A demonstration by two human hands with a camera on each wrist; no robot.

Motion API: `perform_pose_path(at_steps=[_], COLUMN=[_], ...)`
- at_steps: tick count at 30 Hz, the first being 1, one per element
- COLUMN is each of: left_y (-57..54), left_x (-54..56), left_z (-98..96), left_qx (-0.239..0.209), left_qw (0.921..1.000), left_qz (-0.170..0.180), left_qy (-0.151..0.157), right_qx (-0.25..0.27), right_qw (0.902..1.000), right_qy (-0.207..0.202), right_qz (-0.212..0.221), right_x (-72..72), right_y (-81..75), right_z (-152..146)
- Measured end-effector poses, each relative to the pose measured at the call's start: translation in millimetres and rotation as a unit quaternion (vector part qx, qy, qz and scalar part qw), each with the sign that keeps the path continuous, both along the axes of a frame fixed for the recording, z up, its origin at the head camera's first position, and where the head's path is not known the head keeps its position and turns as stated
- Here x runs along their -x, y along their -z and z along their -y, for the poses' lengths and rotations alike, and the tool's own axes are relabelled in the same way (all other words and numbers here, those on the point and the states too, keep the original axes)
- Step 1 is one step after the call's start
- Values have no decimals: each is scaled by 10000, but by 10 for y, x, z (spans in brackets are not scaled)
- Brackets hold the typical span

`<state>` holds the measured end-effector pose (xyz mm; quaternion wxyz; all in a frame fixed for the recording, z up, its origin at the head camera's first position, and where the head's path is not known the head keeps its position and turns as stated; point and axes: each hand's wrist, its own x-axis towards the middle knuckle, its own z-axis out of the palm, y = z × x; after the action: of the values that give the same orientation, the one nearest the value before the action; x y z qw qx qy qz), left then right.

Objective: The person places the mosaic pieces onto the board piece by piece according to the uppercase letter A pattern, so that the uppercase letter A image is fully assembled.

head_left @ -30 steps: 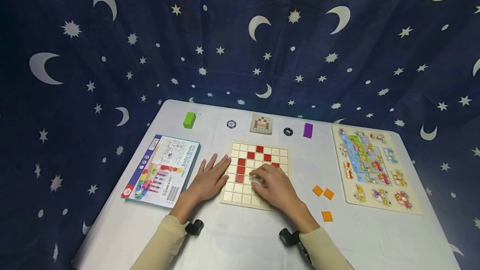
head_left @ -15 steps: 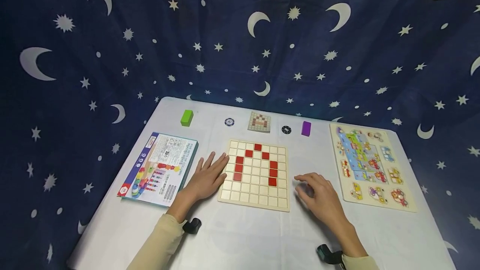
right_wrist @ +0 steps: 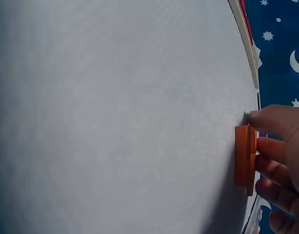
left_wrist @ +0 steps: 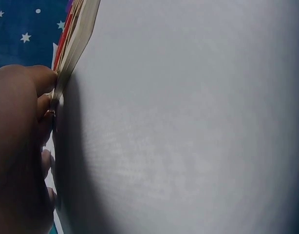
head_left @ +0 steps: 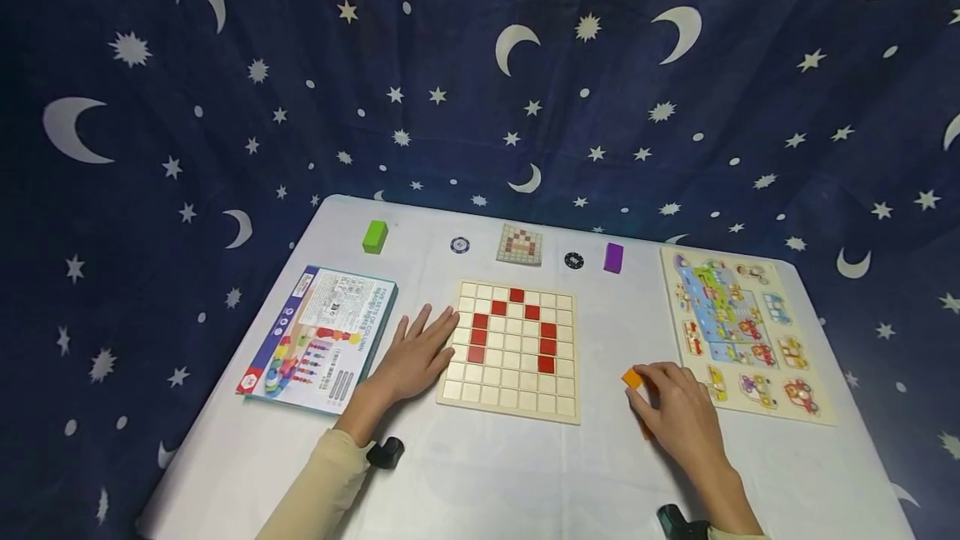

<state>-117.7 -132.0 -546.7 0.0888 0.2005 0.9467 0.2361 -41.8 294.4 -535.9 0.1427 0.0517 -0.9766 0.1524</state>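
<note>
My right hand (head_left: 678, 415) is at the orange tiles on the right of the table. Its index finger and thumb close on the edges of one orange tile (head_left: 632, 377), which still lies on the cloth. Another orange tile (head_left: 646, 430) shows partly below the thumb. In the right wrist view, orange tiles (right_wrist: 242, 156) overlap beside the fingertips. My left hand (head_left: 412, 361) lies flat, its fingertips touching the left edge of the wooden grid board (head_left: 510, 415). Several red squares (head_left: 547, 347) form an arch on that board. In the left wrist view, my thumb meets the board's edge (left_wrist: 74, 53).
Behind the board lies a small pattern card (head_left: 519, 245), between a blue-white chip (head_left: 460, 245) and a black chip (head_left: 573, 261). A green block (head_left: 375, 237) and purple block (head_left: 613, 257) stand outward. A boxed toy (head_left: 318, 340) lies left, a picture puzzle (head_left: 750, 340) right.
My right hand has left the board, moving right to the orange tiles, and its fingers have closed on one. A further red square shows on the board's right side. The left hand stays in place.
</note>
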Motion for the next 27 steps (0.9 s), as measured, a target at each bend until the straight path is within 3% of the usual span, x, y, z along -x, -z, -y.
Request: perform_pose_path(at_steps=[11, 27], left_y=[21, 22], left_x=[-3, 4], left_z=[1, -5], left_qx=[-7, -1], left_qw=[10000, 10000], left_qz=[-50, 33], left_qy=[-26, -42], right_qx=[-187, -200], right_qw=[9996, 9997], right_qy=[-90, -168], right_qz=[175, 13], right_x=[33, 76], right_y=[1, -24], right_z=[-26, 58])
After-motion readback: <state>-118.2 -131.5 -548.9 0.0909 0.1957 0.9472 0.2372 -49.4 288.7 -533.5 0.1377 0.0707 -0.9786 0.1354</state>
